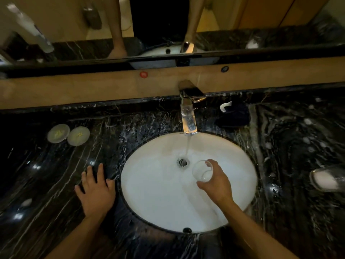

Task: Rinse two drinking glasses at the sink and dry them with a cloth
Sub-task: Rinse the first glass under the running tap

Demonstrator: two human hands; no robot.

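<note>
- 1 glass (202, 171) is gripped by the right hand (217, 182), fingers curled round its wall, and is held over the basin (158, 199) just right of the drain (182, 162).
- The glass is tipped with its mouth toward the camera and sits beside the stream from the tap (188, 116), not under it; this is judged to be a pause between filling and emptying, though whether water is inside cannot be told.
- The left hand (96, 189) is laid flat on the worktop (56, 174) with fingers straight and spread, holding nothing; it is probably placed there for support at the basin's left rim.
- A 2nd glass (326, 179) is seen blurred at the right edge of the worktop, well apart from the basin, likely parked until its turn.
- A dark cloth (233, 116) is left near the tap's right side, within reach for drying.
- 2 round pads (68, 135) are set together at the far left, away from the work.
- Open room is offered inside the basin on every side of the glass; the spout overhangs the far rim, so a lift toward the stream is judged to need care there.
</note>
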